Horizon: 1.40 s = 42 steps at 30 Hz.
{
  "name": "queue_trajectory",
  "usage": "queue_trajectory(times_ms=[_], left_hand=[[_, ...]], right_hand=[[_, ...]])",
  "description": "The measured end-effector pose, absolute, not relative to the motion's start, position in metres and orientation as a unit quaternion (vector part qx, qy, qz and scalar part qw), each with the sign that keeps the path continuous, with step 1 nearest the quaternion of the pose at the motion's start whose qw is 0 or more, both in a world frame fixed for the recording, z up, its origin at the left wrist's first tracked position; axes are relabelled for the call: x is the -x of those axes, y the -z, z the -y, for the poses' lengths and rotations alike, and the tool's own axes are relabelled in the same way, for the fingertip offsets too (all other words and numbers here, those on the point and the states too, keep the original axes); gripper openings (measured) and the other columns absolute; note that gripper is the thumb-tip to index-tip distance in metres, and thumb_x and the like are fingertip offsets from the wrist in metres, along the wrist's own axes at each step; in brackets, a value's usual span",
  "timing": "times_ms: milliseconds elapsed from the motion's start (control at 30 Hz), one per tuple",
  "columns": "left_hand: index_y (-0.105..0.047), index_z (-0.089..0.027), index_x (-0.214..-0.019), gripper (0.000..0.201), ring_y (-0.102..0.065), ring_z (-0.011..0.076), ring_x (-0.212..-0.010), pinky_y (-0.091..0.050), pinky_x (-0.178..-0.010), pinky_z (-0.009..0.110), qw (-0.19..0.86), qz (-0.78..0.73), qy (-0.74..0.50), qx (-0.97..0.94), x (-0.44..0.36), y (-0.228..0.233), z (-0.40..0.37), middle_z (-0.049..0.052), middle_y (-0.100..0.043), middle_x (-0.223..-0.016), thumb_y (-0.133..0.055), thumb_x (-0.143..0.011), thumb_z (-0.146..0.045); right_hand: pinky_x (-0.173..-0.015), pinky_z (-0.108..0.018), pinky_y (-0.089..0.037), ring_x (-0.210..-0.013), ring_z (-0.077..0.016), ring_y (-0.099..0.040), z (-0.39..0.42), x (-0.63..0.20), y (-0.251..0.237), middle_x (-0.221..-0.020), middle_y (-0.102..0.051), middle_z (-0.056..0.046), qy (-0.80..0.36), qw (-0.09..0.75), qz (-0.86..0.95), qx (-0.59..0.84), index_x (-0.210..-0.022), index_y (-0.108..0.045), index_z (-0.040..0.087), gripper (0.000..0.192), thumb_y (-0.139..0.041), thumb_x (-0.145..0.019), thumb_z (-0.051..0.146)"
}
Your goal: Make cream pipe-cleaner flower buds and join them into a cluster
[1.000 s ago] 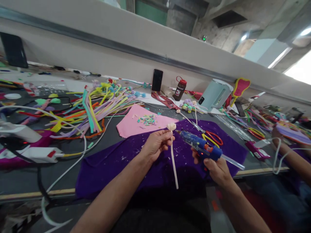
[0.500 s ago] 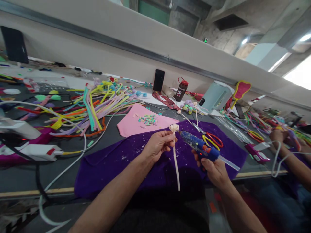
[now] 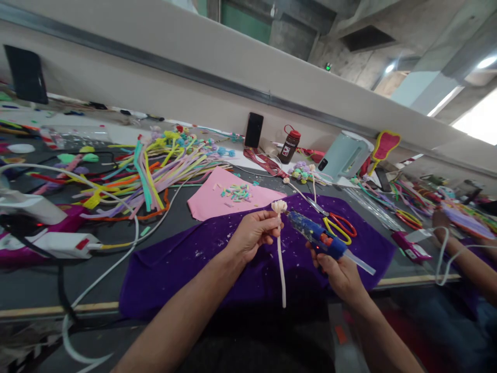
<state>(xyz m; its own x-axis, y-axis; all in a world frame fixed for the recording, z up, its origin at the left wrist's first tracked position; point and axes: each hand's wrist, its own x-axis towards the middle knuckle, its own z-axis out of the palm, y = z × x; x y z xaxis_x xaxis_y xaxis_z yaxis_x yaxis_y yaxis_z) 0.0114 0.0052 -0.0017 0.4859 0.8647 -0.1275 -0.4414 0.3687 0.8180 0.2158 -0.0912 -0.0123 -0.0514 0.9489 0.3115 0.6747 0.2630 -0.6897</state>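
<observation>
Since half a second ago, only small shifts: the right hand (image 3: 337, 271) has drawn slightly down and left with the blue glue gun (image 3: 315, 234) gripped in its closed fingers, nozzle kept at the bud of the cream pipe-cleaner flower (image 3: 279, 207). Over the purple cloth (image 3: 186, 264), the left hand (image 3: 254, 232) still pinches the stem just under the bud. Farther back lie the pink sheet (image 3: 209, 199) carrying small pastel bits (image 3: 235, 192), then the red-capped bottle (image 3: 289, 144), contents unseen.

Glue gun (image 3: 316, 235) nozzle now closer to flower bud (image 3: 278, 206), w/ stick tilted lower.
</observation>
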Motion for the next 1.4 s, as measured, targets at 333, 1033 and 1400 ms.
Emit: queue_trajectory(times_ms=[333, 1033, 1400], left_hand=[[-0.062, -0.011, -0.076, 0.014, -0.05, 0.0035, -0.043, -0.036, -0.035, 0.012, 0.772, -0.282, -0.426, -0.379, -0.011, 0.002, -0.005, 0.004, -0.062, -0.064, -0.068, -0.067, -0.019], [-0.06, -0.011, -0.076, 0.013, -0.049, 0.0035, -0.044, -0.034, -0.034, 0.011, 0.76, -0.294, -0.425, -0.394, -0.011, 0.001, -0.004, 0.003, -0.061, -0.064, -0.067, -0.067, -0.019], [-0.06, -0.01, -0.078, 0.016, -0.051, 0.0029, -0.046, -0.034, -0.036, 0.011, 0.776, -0.266, -0.436, -0.371, -0.01, 0.001, -0.003, 0.004, -0.062, -0.07, -0.067, -0.068, -0.021]], right_hand=[[-0.046, -0.024, -0.043, -0.057, -0.0159, -0.056, 0.094, -0.218, 0.013, -0.077, -0.063, -0.007, -0.186, 0.371, 0.708, 0.571, -0.088, -0.063, 0.018, 0.026, -0.047, -0.083, 0.037], [-0.047, -0.024, -0.043, -0.058, -0.0151, -0.057, 0.09, -0.217, 0.016, -0.078, -0.064, -0.007, -0.191, 0.373, 0.714, 0.561, -0.085, -0.063, 0.017, 0.025, -0.047, -0.083, 0.035], [-0.063, -0.029, -0.044, -0.071, -0.0184, -0.058, 0.081, -0.226, -0.008, -0.085, -0.06, -0.005, -0.069, 0.416, 0.7, 0.577, -0.094, -0.056, 0.02, 0.022, -0.051, -0.081, 0.037]])
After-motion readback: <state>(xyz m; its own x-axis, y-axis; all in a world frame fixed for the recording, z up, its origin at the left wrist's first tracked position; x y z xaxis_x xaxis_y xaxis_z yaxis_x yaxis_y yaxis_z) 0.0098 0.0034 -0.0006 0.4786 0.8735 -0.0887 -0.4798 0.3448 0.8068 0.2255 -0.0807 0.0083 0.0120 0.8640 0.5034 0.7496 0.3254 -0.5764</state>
